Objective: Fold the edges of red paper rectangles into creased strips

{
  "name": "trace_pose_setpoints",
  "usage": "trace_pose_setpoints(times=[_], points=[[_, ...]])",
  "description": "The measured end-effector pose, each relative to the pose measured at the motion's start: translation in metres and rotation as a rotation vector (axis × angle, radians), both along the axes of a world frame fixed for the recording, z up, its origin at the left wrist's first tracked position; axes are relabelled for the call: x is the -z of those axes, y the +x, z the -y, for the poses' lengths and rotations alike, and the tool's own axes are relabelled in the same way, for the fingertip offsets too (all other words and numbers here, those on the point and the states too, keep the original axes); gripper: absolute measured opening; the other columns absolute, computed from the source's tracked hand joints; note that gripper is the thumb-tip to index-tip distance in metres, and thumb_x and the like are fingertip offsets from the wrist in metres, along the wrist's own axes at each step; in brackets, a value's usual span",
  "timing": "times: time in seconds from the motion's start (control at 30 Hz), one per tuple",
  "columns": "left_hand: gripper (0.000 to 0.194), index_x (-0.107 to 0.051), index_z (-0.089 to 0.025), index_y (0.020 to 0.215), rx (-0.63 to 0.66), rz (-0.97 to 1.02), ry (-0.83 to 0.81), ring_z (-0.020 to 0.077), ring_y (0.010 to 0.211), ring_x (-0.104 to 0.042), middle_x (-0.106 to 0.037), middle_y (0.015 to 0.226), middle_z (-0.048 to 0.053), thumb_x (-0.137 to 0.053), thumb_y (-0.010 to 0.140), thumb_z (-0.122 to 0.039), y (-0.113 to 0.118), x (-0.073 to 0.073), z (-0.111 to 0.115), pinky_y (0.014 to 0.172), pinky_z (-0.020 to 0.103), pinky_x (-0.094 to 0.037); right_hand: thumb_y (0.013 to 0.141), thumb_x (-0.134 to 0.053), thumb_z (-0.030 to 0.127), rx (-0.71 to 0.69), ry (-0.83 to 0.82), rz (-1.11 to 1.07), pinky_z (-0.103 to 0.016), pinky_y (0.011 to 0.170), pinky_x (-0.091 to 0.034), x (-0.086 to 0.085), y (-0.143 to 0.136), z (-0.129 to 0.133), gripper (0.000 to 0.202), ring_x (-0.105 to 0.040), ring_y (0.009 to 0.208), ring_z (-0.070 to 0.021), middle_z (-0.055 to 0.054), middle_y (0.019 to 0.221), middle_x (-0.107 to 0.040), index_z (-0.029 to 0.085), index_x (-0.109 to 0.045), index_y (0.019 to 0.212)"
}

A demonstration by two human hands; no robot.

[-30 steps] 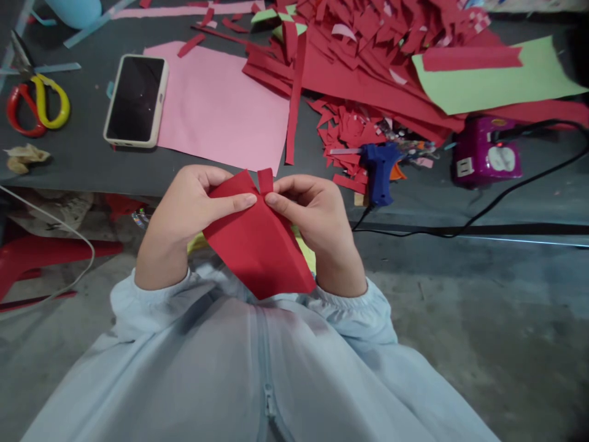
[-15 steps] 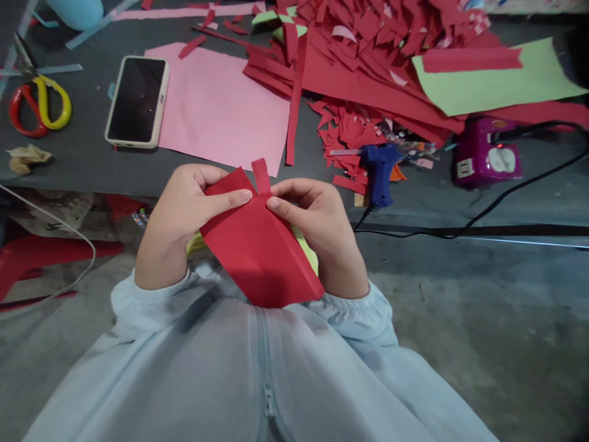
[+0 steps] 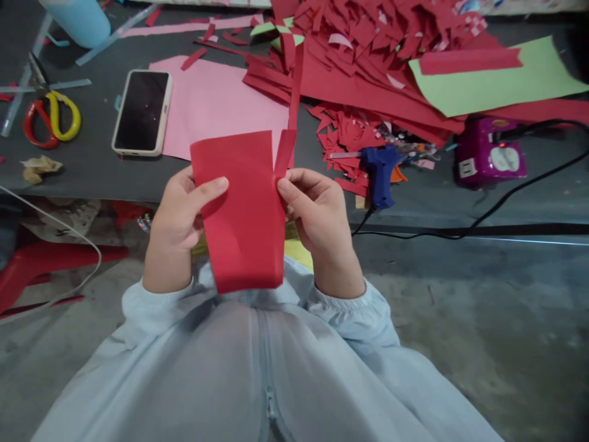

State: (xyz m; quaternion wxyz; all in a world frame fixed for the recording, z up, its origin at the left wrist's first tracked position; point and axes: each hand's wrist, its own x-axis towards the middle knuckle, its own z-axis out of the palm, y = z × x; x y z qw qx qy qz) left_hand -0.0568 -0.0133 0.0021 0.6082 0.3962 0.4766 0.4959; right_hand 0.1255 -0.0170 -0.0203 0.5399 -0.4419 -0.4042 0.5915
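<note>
A sheet of red paper (image 3: 243, 227) is held up in front of my body, nearly upright in the view. Along its right side runs a narrow strip, parted from the sheet at the top and still joined lower down. My left hand (image 3: 179, 212) grips the left edge, thumb on the front face and fingers behind. At the right edge my right hand (image 3: 317, 215) pinches the paper where the strip meets the sheet. Beyond the sheet, pink paper (image 3: 221, 92) lies on the dark table (image 3: 92, 178).
Scissors (image 3: 53, 116), a phone (image 3: 142, 113) and a crumpled scrap (image 3: 40, 168) lie on the left. Red paper pieces (image 3: 368, 37) are heaped at the back. A blue glue gun (image 3: 381, 175), green paper (image 3: 497, 86) and a purple box (image 3: 490, 153) with a black cable lie right.
The red sheet has turned from slanted to nearly upright. My left hand has slid from the top near the strip to the left edge, and the separated strip looks longer.
</note>
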Motion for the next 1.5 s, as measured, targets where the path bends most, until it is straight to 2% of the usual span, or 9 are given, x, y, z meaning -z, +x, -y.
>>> trace_pose_setpoints(times=[0.1, 0.27, 0.4, 0.53, 0.87, 1.07, 1.23, 1.37, 1.5], points=[[0.035, -0.073, -0.024, 0.091, 0.037, -0.047, -0.058, 0.0252, 0.084, -0.074, -0.078, 0.092, 0.004, -0.089, 0.062, -0.035, 0.005, -0.002, 0.004, 0.072, 0.035, -0.06, 0.07, -0.08, 0.054, 0.019, 0.01, 0.04, -0.019, 0.048, -0.045, 0.0, -0.003, 0.001, 0.035, -0.052, 0.055, -0.0064, 0.005, 0.069, -0.062, 0.023, -0.066, 0.078], [0.037, -0.073, -0.027, 0.09, -0.018, -0.077, 0.011, 0.0236, 0.096, -0.072, -0.078, 0.101, 0.002, -0.092, 0.058, -0.031, 0.012, 0.0, 0.004, 0.081, 0.033, -0.06, 0.073, -0.078, 0.051, 0.009, 0.054, 0.089, -0.023, 0.063, -0.052, 0.001, -0.003, 0.001, 0.031, -0.059, 0.065, -0.009, 0.003, 0.074, -0.065, 0.023, -0.067, 0.078], [0.034, -0.073, -0.027, 0.089, -0.037, -0.063, 0.04, 0.021, 0.091, -0.073, -0.078, 0.097, -0.001, -0.091, 0.061, -0.028, 0.017, 0.003, 0.006, 0.083, 0.034, -0.06, 0.075, -0.078, 0.045, 0.01, 0.075, 0.085, -0.022, 0.062, -0.05, 0.002, -0.002, 0.002, 0.025, -0.058, 0.065, -0.0082, 0.004, 0.074, -0.066, 0.023, -0.068, 0.078], [0.036, -0.071, -0.023, 0.091, -0.05, -0.024, 0.04, 0.0217, 0.088, -0.074, -0.078, 0.094, 0.001, -0.091, 0.062, -0.032, 0.024, 0.007, 0.008, 0.081, 0.034, -0.061, 0.073, -0.078, 0.049, 0.018, 0.072, 0.124, -0.024, 0.062, -0.05, 0.0, -0.006, 0.003, 0.029, -0.056, 0.065, -0.0091, 0.003, 0.073, -0.065, 0.023, -0.067, 0.077], [0.035, -0.071, -0.024, 0.093, -0.103, 0.057, 0.046, 0.0221, 0.097, -0.073, -0.077, 0.098, 0.0, -0.089, 0.063, -0.028, 0.032, 0.006, 0.009, 0.088, 0.036, -0.06, 0.075, -0.076, 0.052, -0.026, 0.064, 0.09, -0.025, 0.066, -0.052, -0.003, -0.006, 0.002, 0.03, -0.059, 0.068, -0.01, 0.003, 0.076, -0.064, 0.023, -0.066, 0.078], [0.032, -0.071, -0.025, 0.093, -0.149, 0.055, 0.047, 0.0208, 0.097, -0.072, -0.077, 0.099, -0.001, -0.087, 0.065, -0.03, 0.037, 0.009, 0.009, 0.088, 0.035, -0.06, 0.076, -0.076, 0.047, 0.027, 0.097, 0.074, -0.024, 0.07, -0.051, 0.002, -0.01, 0.003, 0.027, -0.058, 0.069, -0.0091, 0.003, 0.078, -0.065, 0.023, -0.066, 0.08], [0.029, -0.071, -0.026, 0.091, -0.172, 0.008, 0.032, 0.022, 0.099, -0.072, -0.077, 0.101, -0.001, -0.085, 0.066, -0.034, 0.039, 0.011, 0.009, 0.09, 0.037, -0.059, 0.076, -0.075, 0.054, 0.079, 0.09, 0.096, -0.027, 0.074, -0.052, 0.004, -0.015, 0.005, 0.032, -0.058, 0.072, -0.0107, 0.003, 0.081, -0.066, 0.024, -0.065, 0.081], [0.03, -0.071, -0.025, 0.09, -0.172, 0.079, 0.063, 0.0207, 0.097, -0.072, -0.078, 0.097, -0.001, -0.088, 0.066, -0.032, 0.039, 0.014, 0.009, 0.09, 0.035, -0.059, 0.071, -0.077, 0.057, 0.127, 0.086, 0.089, -0.026, 0.071, -0.051, 0.002, -0.018, 0.005, 0.036, -0.057, 0.071, -0.0106, 0.003, 0.078, -0.065, 0.024, -0.064, 0.078], [0.033, -0.072, -0.025, 0.087, -0.21, 0.157, 0.059, 0.02, 0.092, -0.073, -0.077, 0.091, -0.002, -0.091, 0.06, -0.03, 0.041, 0.016, 0.009, 0.088, 0.034, -0.06, 0.073, -0.079, 0.05, 0.153, 0.114, 0.023, -0.023, 0.069, -0.051, 0.004, -0.02, 0.005, 0.03, -0.057, 0.069, -0.0083, 0.005, 0.077, -0.065, 0.024, -0.065, 0.077]])
